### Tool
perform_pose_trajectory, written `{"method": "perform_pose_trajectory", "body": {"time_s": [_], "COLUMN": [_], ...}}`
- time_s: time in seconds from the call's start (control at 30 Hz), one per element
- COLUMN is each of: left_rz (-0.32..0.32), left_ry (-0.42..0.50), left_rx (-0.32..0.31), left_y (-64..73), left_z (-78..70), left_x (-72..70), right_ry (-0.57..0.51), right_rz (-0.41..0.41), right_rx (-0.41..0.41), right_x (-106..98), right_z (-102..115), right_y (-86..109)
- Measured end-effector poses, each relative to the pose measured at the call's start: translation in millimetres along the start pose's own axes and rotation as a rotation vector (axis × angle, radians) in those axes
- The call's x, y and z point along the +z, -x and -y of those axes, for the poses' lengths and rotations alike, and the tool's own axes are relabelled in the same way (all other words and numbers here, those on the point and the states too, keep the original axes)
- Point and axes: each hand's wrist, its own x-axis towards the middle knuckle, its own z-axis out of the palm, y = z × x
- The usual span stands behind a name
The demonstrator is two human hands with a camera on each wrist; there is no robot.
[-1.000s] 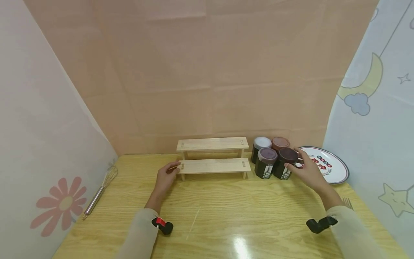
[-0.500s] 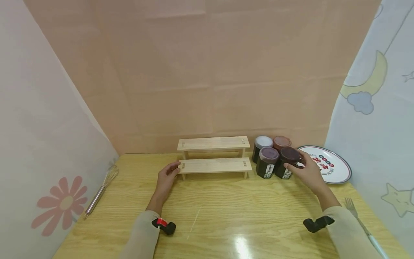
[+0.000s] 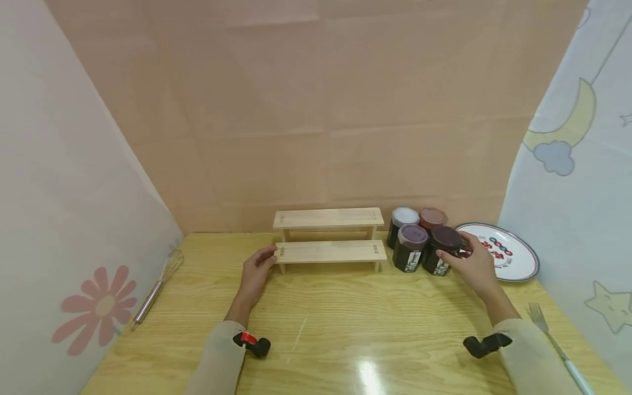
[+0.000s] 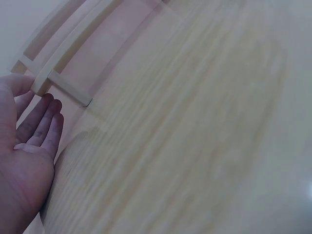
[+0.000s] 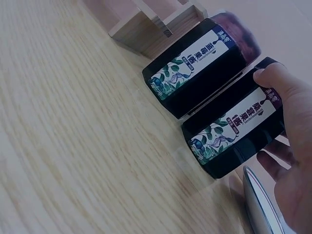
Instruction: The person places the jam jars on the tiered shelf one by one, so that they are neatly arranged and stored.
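Pale wood fills most of the head view: the table (image 3: 345, 318) has a wide stretch of grain between the forearms, running from the two-tier rack (image 3: 328, 218) to the near side, so that's your room to move. Back is tighter, as the rack stands close to the tan backdrop (image 3: 316, 120). Whisk (image 3: 159, 285) lies by the left wall, fork (image 3: 558, 349) near the right edge.

Containers: white-lidded jar (image 3: 402, 222) and reddish-brown-lidded jar (image 3: 433, 216) behind, purple-lidded jar (image 3: 411, 249) and dark-lidded jar (image 3: 432, 258) in front, all bunched just right of the rack. Sides are too dark to tell what's inside. Printed plate (image 3: 520, 262) sits right of them, partly hidden by the right hand (image 3: 476, 269). That hand has thumb and fingers around the dark-lidded jar's upper part. Left hand (image 3: 257, 270) pinches the left end of the lower shelf (image 3: 331, 252).

Left wrist view is kinda blurry: shelf end at thumb and index, remaining fingers loosely bent below, palm toward the camera.

Right wrist view: grip's about as wide as the dark-lidded jar, up near its lid. It's right alongside the purple-lidded one, berry labels showing on both, plate rim just past the hand. Can't tell if its base touches the table.
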Motion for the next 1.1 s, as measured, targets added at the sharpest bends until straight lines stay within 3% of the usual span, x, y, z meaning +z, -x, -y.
{"method": "perform_pose_trajectory", "body": {"time_s": [0.43, 0.67, 0.93, 1.1], "left_rz": [-0.003, -0.014, -0.020, -0.023], "left_ry": [0.001, -0.010, -0.013, -0.006], "left_rx": [-0.001, 0.001, 0.011, 0.018], "left_y": [-0.6, 0.6, 1.4, 0.8], "left_z": [0.2, 1.7, 1.9, 1.2], "left_x": [1.0, 1.2, 0.9, 1.8], "right_ry": [0.040, 0.033, -0.038, -0.061], "right_rz": [-0.028, -0.072, -0.118, -0.108], "right_rx": [0.020, 0.025, -0.032, -0.031], "right_x": [-23.6, -36.9, -48.0, -49.4], "right_z": [23.0, 46.1, 81.6, 100.5], "right_y": [5.8, 9.6, 6.0, 2.1]}}
